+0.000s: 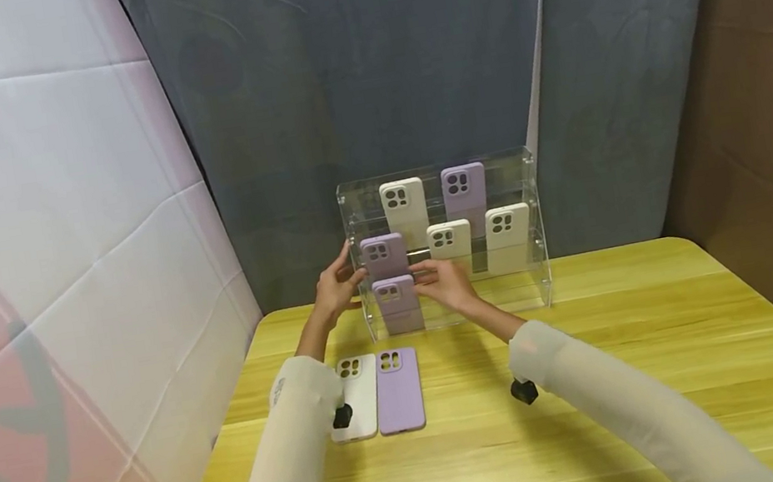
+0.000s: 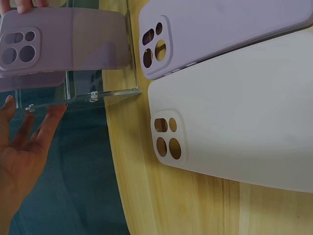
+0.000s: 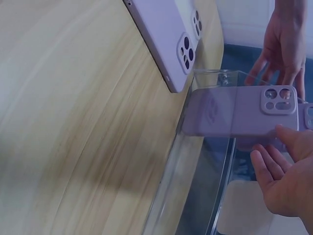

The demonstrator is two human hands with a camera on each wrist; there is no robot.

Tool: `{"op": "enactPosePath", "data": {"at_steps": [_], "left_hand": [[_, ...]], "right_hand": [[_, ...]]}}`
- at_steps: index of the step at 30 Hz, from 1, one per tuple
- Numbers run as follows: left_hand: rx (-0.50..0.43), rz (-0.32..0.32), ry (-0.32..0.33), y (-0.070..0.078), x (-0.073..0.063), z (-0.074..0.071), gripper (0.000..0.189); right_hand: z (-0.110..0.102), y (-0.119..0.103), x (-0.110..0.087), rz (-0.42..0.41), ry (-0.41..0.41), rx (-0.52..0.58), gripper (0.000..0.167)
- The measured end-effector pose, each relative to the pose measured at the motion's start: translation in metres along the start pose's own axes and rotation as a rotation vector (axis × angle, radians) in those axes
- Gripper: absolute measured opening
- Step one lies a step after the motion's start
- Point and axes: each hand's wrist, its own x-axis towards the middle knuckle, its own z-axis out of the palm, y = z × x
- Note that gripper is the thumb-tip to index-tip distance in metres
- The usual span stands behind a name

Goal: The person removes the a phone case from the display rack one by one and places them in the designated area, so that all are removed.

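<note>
A clear acrylic display stand (image 1: 469, 308) holds several phone cases in tiers. My left hand (image 1: 337, 291) is at its left side panel, fingers extended against the clear edge in the left wrist view. My right hand (image 1: 448, 285) reaches to the right edge of the lilac phone case (image 1: 396, 294) in the lowest tier. Its thumb touches that edge near the camera cutouts in the right wrist view, the other fingers beside it. Another lilac case (image 1: 384, 251) stands in the tier above. Flat on the table lie a white case (image 2: 234, 112) and a lilac case (image 2: 234, 29), side by side.
Behind, the stand carries two white cases (image 1: 448, 238) (image 1: 506, 229) in the middle tier, plus a white one (image 1: 404, 200) and a lilac one (image 1: 465, 191) on top. A wooden table (image 1: 600, 342) lies beneath. Grey curtain (image 1: 359, 68) hangs close behind.
</note>
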Motion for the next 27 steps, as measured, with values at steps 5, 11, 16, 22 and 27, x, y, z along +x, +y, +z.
{"op": "enactPosePath", "data": {"at_steps": [5,11,16,22,27], "left_hand": [[-0.005,0.008,0.002,0.0,-0.002,0.001,0.072],[-0.015,0.001,-0.002,0.002,-0.002,0.001,0.073],[-0.003,0.005,0.006,0.002,0.0,0.001,0.073],[0.0,0.002,0.002,0.0,0.002,0.001,0.073],[-0.004,0.0,-0.001,-0.001,0.001,0.0,0.073]], "right_hand": [[0.004,-0.003,0.001,0.0,0.003,-0.03,0.03],[0.004,-0.005,0.0,-0.002,0.02,-0.061,0.026],[-0.001,-0.008,0.0,0.008,0.024,-0.069,0.027],[-0.008,-0.011,0.002,0.029,0.027,-0.051,0.026],[-0.015,-0.014,0.002,0.012,0.024,-0.043,0.026]]}}
